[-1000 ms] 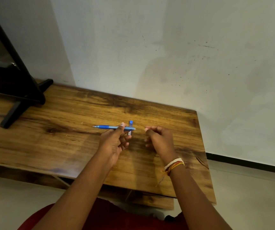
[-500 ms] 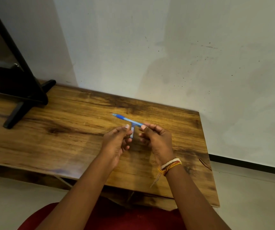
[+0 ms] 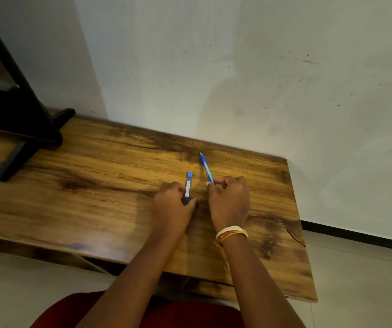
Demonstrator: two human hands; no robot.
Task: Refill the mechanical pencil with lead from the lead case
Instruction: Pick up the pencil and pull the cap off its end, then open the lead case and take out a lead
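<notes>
My right hand grips the blue mechanical pencil by its rear end; the tip points away toward the wall, slightly left. My left hand holds the slim lead case, clear with a blue cap on its far end, pinched near its lower end and pointing away from me. Both hands hover low over the wooden table, side by side and a little apart. The pencil's rear end is hidden in my right fingers.
A black stand with splayed feet rests on the table's far left. A white wall runs behind the table. The table's right edge drops to a tiled floor. Thread bracelets circle my right wrist.
The pencil passed from my left hand to my right and swung so its tip points away. My left hand now holds only the lead case, and the hands have drawn apart.
</notes>
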